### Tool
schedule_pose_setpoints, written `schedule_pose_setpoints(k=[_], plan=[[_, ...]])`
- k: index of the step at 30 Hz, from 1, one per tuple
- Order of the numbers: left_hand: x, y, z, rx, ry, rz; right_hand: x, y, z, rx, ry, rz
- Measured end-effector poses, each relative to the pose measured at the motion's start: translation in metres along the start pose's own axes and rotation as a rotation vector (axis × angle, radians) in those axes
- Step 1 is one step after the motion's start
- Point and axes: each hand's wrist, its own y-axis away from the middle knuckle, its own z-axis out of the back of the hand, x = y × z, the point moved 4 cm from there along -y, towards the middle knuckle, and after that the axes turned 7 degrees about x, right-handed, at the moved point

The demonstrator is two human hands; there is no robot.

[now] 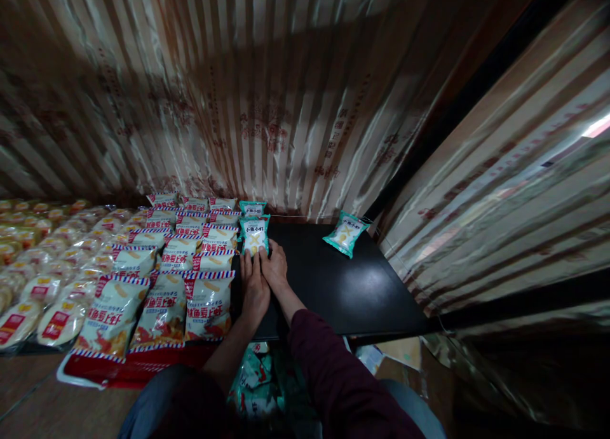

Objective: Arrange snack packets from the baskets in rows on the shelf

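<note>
A small teal-and-white snack bag (255,234) stands tilted on the black shelf (324,286), leaning by a second teal bag (252,207) behind it. My left hand (255,291) has its fingers close together on the bag's lower edge. From the right, my right hand (275,265) presses in at the bag's lower corner, its fingertips meeting those of the left. Both hands are closed on this bag, and part of its bottom is hidden by them. A third teal bag (347,234) lies apart at the shelf's back right corner.
Left of my hands stand rows of larger chip bags (210,305) with striped edges. Further left lie many wrapped round crackers (61,321). A red basket (143,366) sits below the shelf edge, and more teal bags (257,388) lie beneath my arms. Striped plastic sheeting (267,96) hangs behind.
</note>
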Motion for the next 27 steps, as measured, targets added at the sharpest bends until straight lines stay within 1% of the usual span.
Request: schedule_pose_setpoints(k=[3, 9, 21, 24, 27], plan=[[0.0008, -0.0001, -0.0008, 0.006, 0.003, 0.003, 0.0006, 0.0011, 0.0019, -0.028, -0.013, 0.015], [-0.0007, -0.0006, -0.0002, 0.025, 0.009, 0.013, 0.0005, 0.0004, -0.0008, 0.010, -0.048, 0.074], [0.0002, -0.0016, -0.0005, 0.028, 0.039, 0.025, 0.0003, -0.0019, -0.0020, 0.057, 0.012, 0.040], [0.0016, -0.0007, -0.0014, 0.008, 0.036, 0.011, -0.0003, -0.0006, -0.0009, 0.067, -0.001, 0.040], [0.0021, -0.0003, -0.0027, -0.014, 0.022, -0.021, -0.0032, 0.0028, 0.0011, 0.044, -0.019, 0.036]])
